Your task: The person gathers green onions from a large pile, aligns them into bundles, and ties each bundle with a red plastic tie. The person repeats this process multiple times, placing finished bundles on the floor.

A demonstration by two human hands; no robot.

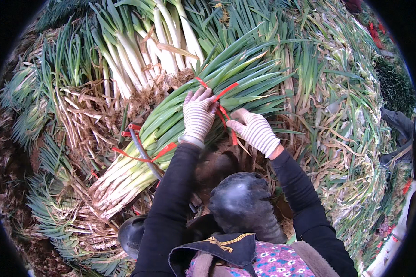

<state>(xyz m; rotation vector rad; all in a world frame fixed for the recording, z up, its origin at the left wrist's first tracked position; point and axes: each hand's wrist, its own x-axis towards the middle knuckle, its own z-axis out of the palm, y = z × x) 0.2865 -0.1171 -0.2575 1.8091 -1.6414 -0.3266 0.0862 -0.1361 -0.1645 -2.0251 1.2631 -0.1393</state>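
Observation:
A large bundle of long green onions point(124, 180) lies slantwise before me, white root ends at lower left and green leaves at upper right. My left hand point(199, 112), in a striped glove, holds the leafy part down. Its thumb and fingers lie where a red tie strip point(227, 91) crosses the bundle. Beside it, my right hand point(254, 130), in a matching glove, has its thumb against the strip's hanging tails. Its fingertips are blurred, so a pinch on the strip is unclear. Another red tie point(164, 151) rings the bundle nearer the white stalks.
A curved grey metal bar point(142, 149) with red ends crosses the bundle's lower part. More green onions point(124, 65) lie loosely above and to the left. Leaf litter point(346, 138) covers the ground at right. My dark, shiny-covered knee point(246, 204) is just below the hands.

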